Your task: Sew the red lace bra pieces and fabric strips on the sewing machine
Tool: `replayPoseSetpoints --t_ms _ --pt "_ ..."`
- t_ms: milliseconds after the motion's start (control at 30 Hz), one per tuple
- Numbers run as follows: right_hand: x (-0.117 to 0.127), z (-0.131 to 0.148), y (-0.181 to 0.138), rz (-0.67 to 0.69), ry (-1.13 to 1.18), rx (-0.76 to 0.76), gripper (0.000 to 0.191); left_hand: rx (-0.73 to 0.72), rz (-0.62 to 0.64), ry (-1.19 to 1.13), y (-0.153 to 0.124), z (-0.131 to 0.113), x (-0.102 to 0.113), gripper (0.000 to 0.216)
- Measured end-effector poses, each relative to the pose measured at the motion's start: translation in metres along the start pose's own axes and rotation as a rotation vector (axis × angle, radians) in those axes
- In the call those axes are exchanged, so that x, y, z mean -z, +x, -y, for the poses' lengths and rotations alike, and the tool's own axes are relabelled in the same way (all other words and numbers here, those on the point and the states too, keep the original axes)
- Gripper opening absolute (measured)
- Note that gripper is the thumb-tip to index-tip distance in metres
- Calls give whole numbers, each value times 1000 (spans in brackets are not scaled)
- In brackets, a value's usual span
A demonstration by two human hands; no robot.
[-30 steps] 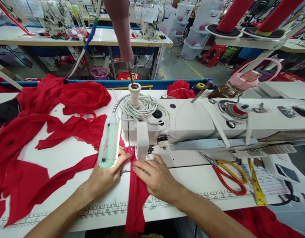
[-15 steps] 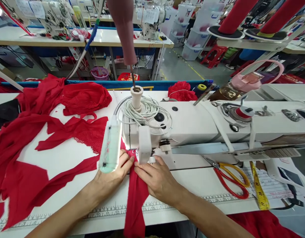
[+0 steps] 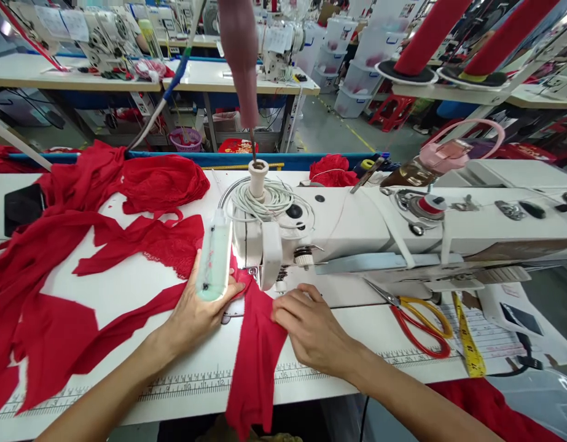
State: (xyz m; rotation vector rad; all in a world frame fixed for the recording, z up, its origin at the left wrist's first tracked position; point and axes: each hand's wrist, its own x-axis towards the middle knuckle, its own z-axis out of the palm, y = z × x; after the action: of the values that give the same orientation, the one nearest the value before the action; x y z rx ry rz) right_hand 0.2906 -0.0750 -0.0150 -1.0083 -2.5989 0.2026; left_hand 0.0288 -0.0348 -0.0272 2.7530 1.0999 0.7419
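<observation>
Head view: holding red cloth (image 3: 255, 344) at sewing machine (image 3: 352, 215) with left hand (image 3: 203, 310) and right hand (image 3: 311, 328), slightly apart. Can see numbers on ruler (image 3: 306, 371) and tape (image 3: 468, 341); cannot read writing on paper (image 3: 494, 334).

Two bare hands are counted: one left hand (image 3: 198, 310) and one right hand (image 3: 313, 331). One white sewing machine (image 3: 348, 221) is mounted on the near white worktop (image 3: 357, 334), and on top of it one coil of pale cable (image 3: 276, 207) and one small red thread spool (image 3: 430, 205) are seen. Two tall red thread cones (image 3: 430, 37) are held on one stand (image 3: 453, 91). One pair of metal scissors with red and yellow handles (image 3: 397, 302), one yellow tape measure (image 3: 470, 344), one brown bottle with a pink lid (image 3: 405, 174) and one purple plastic basket (image 3: 187, 146) are counted. The overlapping red fabric pieces (image 3: 57, 325) cannot be counted exactly.
</observation>
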Motion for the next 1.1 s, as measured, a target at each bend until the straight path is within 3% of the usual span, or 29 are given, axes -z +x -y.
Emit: replayPoseSetpoints --t_ms 100,233,467,667,833,900,1000,1033,1100 --pt "-2 2 10 64 0 54 54 2 61 32 6 -3 -1 45" --pt "-13 7 16 72 -6 75 49 -18 162 150 10 -12 2 42" --pt "-22 9 11 -51 -65 124 43 -40 75 216 5 -22 -4 33" --pt "-24 7 17 47 -80 64 55 -43 92 251 11 -11 -17 26" --pt "-12 10 18 78 -43 12 52 7 42 437 15 -29 -22 26" --pt "4 8 0 -8 -62 -36 51 -26 13 507 13 -39 -21 30" --pt "36 -7 -58 -186 -234 -263 50 -25 -8 547 9 -45 -19 36" --pt "46 -14 -82 -204 -347 -375 48 -11 1 547 8 -45 -18 37" --pt "63 -30 -128 -82 -526 -545 47 10 25 527 6 -42 -17 37"
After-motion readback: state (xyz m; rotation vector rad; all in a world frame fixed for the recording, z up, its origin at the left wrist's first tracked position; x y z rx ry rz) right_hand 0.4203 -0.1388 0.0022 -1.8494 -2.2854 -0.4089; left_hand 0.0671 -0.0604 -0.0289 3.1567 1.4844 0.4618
